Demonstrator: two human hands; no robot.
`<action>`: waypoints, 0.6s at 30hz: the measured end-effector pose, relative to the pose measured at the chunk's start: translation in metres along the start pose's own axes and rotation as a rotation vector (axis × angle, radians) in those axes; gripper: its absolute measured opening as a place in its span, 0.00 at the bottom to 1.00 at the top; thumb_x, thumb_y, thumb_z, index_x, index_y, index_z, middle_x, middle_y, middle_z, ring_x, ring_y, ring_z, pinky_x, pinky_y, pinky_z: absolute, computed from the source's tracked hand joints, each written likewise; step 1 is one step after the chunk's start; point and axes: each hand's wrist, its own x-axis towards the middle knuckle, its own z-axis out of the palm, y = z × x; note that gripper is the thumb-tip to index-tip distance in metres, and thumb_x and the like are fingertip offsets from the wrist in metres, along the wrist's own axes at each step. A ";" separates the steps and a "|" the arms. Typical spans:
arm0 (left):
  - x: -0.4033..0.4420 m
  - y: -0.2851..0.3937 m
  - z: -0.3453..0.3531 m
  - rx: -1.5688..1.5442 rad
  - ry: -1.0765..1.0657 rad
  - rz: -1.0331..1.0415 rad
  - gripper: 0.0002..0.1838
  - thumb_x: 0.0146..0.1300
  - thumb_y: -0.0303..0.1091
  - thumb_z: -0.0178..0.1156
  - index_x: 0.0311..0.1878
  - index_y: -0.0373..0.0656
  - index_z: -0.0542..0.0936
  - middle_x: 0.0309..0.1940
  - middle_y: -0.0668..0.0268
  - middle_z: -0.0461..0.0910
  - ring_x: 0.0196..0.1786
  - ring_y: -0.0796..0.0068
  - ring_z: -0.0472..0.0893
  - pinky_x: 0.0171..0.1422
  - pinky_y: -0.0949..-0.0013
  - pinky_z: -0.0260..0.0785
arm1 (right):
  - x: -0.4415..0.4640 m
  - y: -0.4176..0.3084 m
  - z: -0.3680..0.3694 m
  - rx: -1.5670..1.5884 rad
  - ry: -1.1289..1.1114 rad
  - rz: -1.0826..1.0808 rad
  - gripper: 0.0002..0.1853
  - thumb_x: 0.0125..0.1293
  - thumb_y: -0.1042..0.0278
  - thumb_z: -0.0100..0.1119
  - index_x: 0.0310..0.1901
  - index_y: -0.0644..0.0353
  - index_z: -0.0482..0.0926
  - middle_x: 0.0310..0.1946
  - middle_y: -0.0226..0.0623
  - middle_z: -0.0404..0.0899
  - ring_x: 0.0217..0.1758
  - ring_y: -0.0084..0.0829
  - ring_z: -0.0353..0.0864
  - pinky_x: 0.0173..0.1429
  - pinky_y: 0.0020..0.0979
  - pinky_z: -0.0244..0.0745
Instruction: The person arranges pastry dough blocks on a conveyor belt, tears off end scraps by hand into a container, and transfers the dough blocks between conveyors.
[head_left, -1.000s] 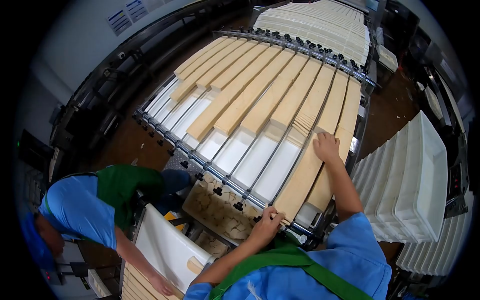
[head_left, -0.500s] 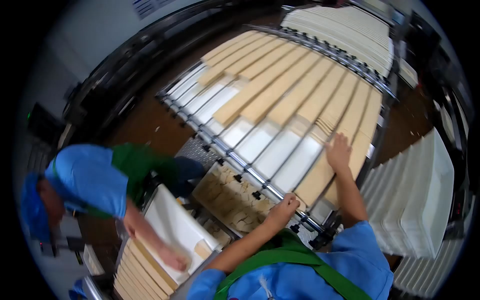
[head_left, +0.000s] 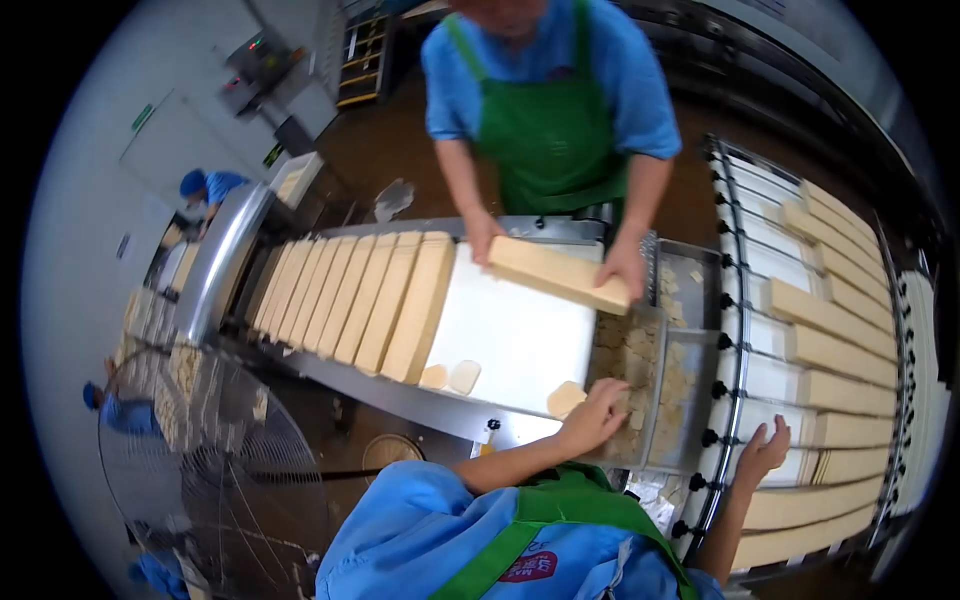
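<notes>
Blue-sleeved arms (head_left: 515,463) reach apart, the right hand (head_left: 763,455) splayed and holding nothing above the rack (head_left: 770,345), near its cream rows (head_left: 845,392); the left hand (head_left: 597,415) bends over the scrap tray (head_left: 654,400) (whether it grips anything, I can't make out). Open room crosses the white belt (head_left: 515,320) to the bar (head_left: 555,268) a co-worker (head_left: 550,140) holds; at the near edge lies a round piece (head_left: 566,399).
</notes>
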 end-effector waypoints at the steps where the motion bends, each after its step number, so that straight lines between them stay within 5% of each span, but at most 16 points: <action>1: -0.007 -0.009 -0.017 -0.026 0.061 -0.036 0.25 0.62 0.28 0.58 0.62 0.39 0.63 0.56 0.53 0.65 0.40 0.68 0.79 0.42 0.68 0.73 | 0.001 -0.026 0.007 0.090 -0.011 -0.054 0.17 0.64 0.70 0.54 0.53 0.65 0.74 0.51 0.48 0.77 0.60 0.54 0.70 0.66 0.48 0.59; 6: -0.057 -0.079 -0.116 0.324 0.622 -0.205 0.27 0.58 0.30 0.61 0.59 0.33 0.65 0.55 0.46 0.67 0.62 0.49 0.66 0.69 0.57 0.55 | -0.003 -0.148 0.046 0.266 -0.235 -0.300 0.14 0.61 0.70 0.55 0.49 0.61 0.76 0.52 0.44 0.76 0.62 0.50 0.69 0.66 0.46 0.56; 11: -0.126 -0.160 -0.212 0.769 0.948 -0.741 0.44 0.47 0.36 0.71 0.63 0.32 0.58 0.59 0.39 0.60 0.62 0.40 0.59 0.68 0.47 0.53 | -0.018 -0.244 0.095 0.378 -0.406 -0.444 0.13 0.60 0.70 0.57 0.46 0.59 0.77 0.53 0.42 0.75 0.63 0.47 0.67 0.65 0.45 0.56; 14: -0.140 -0.163 -0.245 0.559 0.875 -0.929 0.47 0.44 0.36 0.73 0.64 0.32 0.56 0.59 0.40 0.59 0.61 0.40 0.60 0.68 0.48 0.53 | -0.024 -0.296 0.131 0.482 -0.516 -0.515 0.11 0.59 0.70 0.58 0.43 0.58 0.78 0.53 0.41 0.75 0.63 0.47 0.67 0.65 0.46 0.57; 18: -0.131 -0.154 -0.256 0.377 0.762 -0.809 0.44 0.39 0.31 0.75 0.58 0.29 0.59 0.54 0.39 0.60 0.59 0.38 0.62 0.65 0.52 0.59 | -0.043 -0.361 0.194 0.542 -0.588 -0.578 0.11 0.55 0.70 0.59 0.41 0.57 0.80 0.52 0.42 0.75 0.63 0.46 0.67 0.65 0.47 0.58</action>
